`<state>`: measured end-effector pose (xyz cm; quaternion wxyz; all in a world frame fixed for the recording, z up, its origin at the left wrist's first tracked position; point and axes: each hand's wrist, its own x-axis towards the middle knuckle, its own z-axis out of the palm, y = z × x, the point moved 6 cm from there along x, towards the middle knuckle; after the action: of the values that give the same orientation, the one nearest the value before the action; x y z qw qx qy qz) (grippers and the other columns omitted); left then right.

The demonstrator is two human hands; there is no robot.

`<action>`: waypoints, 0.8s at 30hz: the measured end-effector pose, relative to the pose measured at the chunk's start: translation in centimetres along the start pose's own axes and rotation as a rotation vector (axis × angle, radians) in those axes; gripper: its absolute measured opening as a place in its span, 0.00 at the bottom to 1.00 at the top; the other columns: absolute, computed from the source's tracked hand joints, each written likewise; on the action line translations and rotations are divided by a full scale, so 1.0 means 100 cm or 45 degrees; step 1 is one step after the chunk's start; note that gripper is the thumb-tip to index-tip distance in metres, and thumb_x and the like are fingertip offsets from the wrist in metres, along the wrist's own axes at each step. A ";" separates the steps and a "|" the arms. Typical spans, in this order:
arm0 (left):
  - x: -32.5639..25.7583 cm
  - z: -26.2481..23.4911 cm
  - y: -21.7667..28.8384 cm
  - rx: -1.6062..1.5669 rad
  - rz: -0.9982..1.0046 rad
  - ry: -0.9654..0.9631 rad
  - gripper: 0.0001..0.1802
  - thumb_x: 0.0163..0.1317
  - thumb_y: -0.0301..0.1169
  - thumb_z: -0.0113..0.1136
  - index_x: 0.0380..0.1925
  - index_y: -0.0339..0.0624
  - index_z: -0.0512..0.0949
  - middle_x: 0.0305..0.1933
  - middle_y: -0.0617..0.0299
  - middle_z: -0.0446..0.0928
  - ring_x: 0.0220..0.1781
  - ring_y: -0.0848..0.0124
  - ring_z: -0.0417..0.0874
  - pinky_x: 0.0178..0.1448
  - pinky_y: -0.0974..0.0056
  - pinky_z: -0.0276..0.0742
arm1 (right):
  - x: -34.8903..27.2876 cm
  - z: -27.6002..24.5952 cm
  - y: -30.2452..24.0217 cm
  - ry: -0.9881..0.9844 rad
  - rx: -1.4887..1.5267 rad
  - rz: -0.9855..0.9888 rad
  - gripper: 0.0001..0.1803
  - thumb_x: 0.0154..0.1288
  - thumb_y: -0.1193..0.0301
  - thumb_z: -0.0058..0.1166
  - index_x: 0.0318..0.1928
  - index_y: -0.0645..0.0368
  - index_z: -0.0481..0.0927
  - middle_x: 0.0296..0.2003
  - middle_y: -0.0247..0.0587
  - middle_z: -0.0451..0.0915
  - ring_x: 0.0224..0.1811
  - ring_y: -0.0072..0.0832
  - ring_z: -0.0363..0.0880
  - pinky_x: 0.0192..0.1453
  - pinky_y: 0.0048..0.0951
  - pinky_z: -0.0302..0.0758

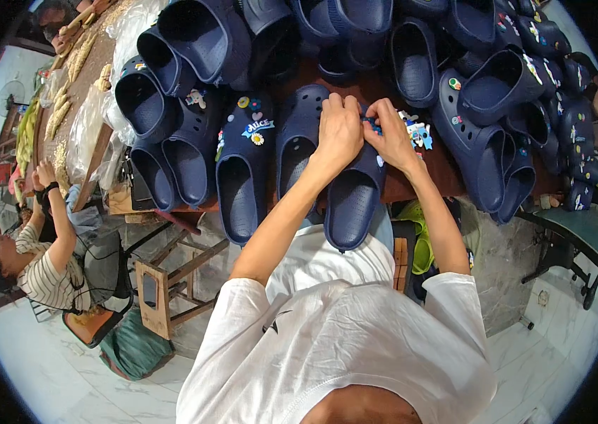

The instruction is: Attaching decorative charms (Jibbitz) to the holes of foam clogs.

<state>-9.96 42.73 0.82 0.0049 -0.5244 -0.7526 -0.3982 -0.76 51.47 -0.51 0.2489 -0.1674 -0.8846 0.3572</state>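
Observation:
My left hand [339,131] and my right hand [388,134] meet over the toe of a navy clog [352,198] lying at the table's near edge. Both hands pinch at a small blue charm between them, mostly hidden by my fingers. A second navy clog [297,134] lies just left of it. Further left, another clog [242,169] carries several coloured charms. A little heap of loose charms [417,132] sits just right of my right hand.
Many navy clogs [486,106] are piled across the brown table [440,166], to the back and right. Clear plastic bags [111,106] lie at the left. A seated person in a striped top [44,272] works at the left. A wooden stool [164,283] stands under the table.

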 end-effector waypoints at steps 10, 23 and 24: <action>0.000 0.005 0.001 0.081 0.064 0.021 0.14 0.52 0.22 0.62 0.38 0.31 0.72 0.39 0.44 0.71 0.42 0.47 0.72 0.48 0.48 0.69 | 0.003 -0.005 -0.009 -0.073 0.005 -0.039 0.13 0.60 0.75 0.55 0.44 0.64 0.69 0.38 0.49 0.71 0.43 0.45 0.74 0.47 0.41 0.71; 0.004 0.008 0.001 0.199 0.125 0.005 0.21 0.46 0.25 0.68 0.38 0.32 0.69 0.37 0.42 0.71 0.40 0.48 0.74 0.45 0.50 0.72 | -0.001 -0.006 0.014 0.075 -0.074 -0.003 0.13 0.57 0.73 0.56 0.39 0.64 0.68 0.33 0.49 0.70 0.35 0.46 0.73 0.39 0.42 0.71; 0.005 0.008 0.002 0.220 0.114 -0.005 0.21 0.46 0.25 0.68 0.38 0.32 0.69 0.37 0.42 0.71 0.40 0.48 0.74 0.45 0.49 0.73 | -0.005 -0.005 0.016 0.073 -0.074 -0.001 0.13 0.57 0.73 0.56 0.39 0.64 0.68 0.33 0.49 0.70 0.35 0.46 0.73 0.39 0.42 0.71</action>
<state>-9.66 43.61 0.60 0.0666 -0.5559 -0.7599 -0.3302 0.11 52.63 -1.56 0.2694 -0.1844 -0.8871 0.3264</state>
